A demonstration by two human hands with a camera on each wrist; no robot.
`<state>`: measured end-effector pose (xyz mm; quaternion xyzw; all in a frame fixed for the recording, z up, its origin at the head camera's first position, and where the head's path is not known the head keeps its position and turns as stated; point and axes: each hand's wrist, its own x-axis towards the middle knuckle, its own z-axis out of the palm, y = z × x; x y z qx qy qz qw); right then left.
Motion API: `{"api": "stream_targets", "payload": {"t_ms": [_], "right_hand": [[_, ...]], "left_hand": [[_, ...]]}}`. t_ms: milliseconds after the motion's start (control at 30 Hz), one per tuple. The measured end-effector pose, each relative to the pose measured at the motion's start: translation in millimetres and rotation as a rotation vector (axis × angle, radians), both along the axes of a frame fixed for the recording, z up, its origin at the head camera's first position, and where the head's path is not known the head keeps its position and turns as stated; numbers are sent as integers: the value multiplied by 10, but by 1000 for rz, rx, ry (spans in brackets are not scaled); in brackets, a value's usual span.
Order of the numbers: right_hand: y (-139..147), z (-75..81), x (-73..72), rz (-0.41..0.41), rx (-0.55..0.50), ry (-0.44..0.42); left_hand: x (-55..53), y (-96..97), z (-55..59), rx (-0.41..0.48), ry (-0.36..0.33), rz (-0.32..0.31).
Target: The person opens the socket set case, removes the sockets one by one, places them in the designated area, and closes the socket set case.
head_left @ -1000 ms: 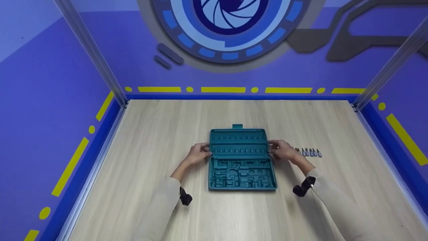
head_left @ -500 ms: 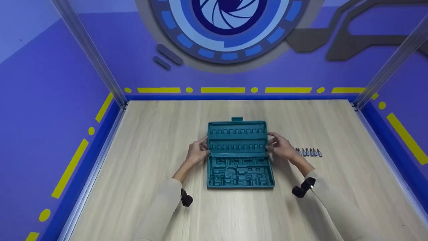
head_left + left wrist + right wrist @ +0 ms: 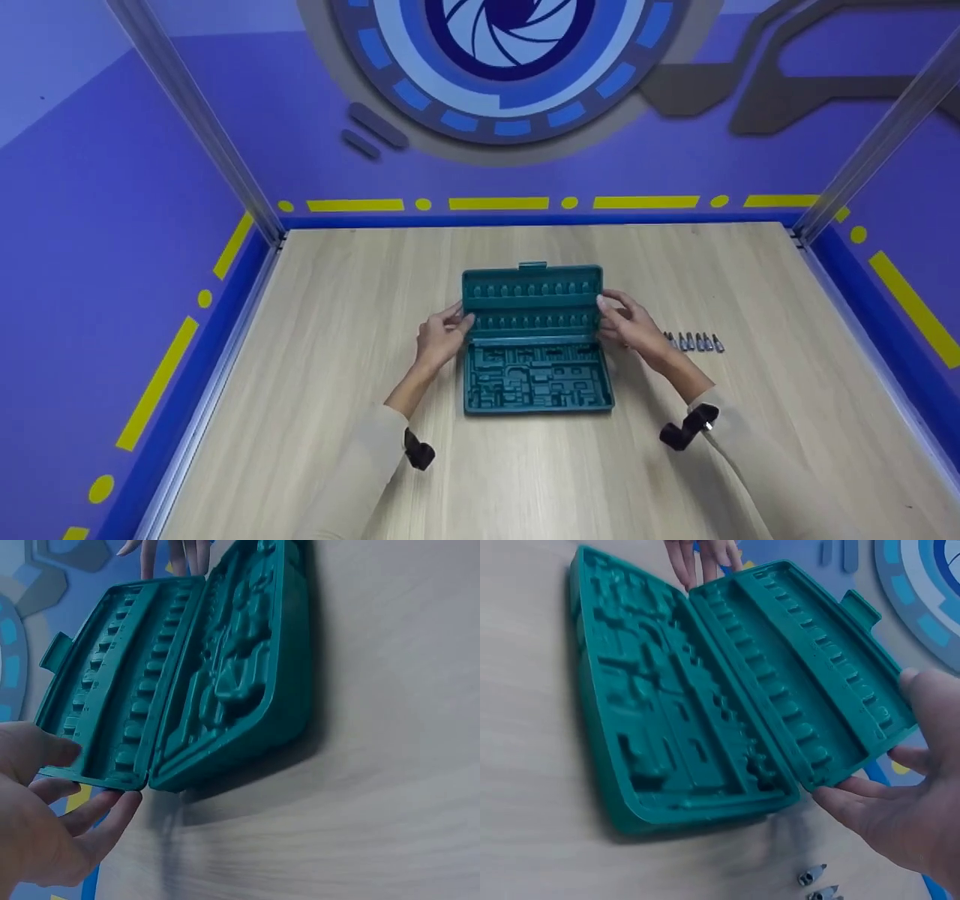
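A green plastic tool case (image 3: 538,379) lies open on the table, its moulded slots holding no tools. Its lid (image 3: 532,300) is tilted up at the back, with a latch tab on the far edge. My left hand (image 3: 442,341) holds the lid's left edge; in the left wrist view the thumb lies on the inner face and the fingers are behind and under the edge. The right edge is held by my right hand (image 3: 636,334), its thumb at the rim and fingers underneath in the right wrist view.
Several small metal driver bits (image 3: 697,343) stand in a row on the wooden table (image 3: 360,300), right of the case and close behind my right hand. Blue walls (image 3: 480,172) with yellow marks enclose the table at the back and sides.
The lid has swung up from lying nearly flat to a raised tilt, both hands rising with it. The case has shifted slightly away and left in the view. The bits have not moved.
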<state>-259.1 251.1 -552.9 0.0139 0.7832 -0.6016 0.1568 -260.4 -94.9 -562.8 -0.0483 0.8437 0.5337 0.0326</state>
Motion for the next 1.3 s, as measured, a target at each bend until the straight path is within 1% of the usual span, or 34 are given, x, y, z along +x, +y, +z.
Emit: {"api": "stream_targets", "payload": {"t_ms": [67,167,233,300,400,500,600,700,800,933,967,1067,1200,1300], "right_hand": [[-2,37,-10,-13,-31,-12],[-8,97,-17,-30,-70,-16],[-18,132,-13,-35,-82,-14],[-30,144,-5,-44,-97,-7],[-62,127,0,-67,-108,1],[-96,89,13,-108,-126,4],[-104,50,43,-130,-92,4],[-66,17,83,-119,-51,1],[12,-1,106,-59,-44,19],[126,-10,112,84,-65,72],[154,-11,116,124,-63,83],[243,-23,152,218,-27,93],[336,-53,214,307,22,91],[349,-92,235,350,21,85]], "left_hand": [[5,7,46,52,-21,-2],[4,0,108,178,-58,-16],[1,-16,144,261,-85,-8],[4,-34,166,324,-111,6],[12,-46,167,342,-126,43],[30,-43,137,333,-112,56],[55,-37,107,312,-87,40],[81,-40,75,293,-70,-5],[89,-64,50,318,-60,-49],[79,-128,43,349,-46,-102],[78,-152,41,349,-47,-124],[77,-238,38,345,-68,-218],[108,-375,30,275,-119,-342],[132,-441,17,180,-127,-403]]}}
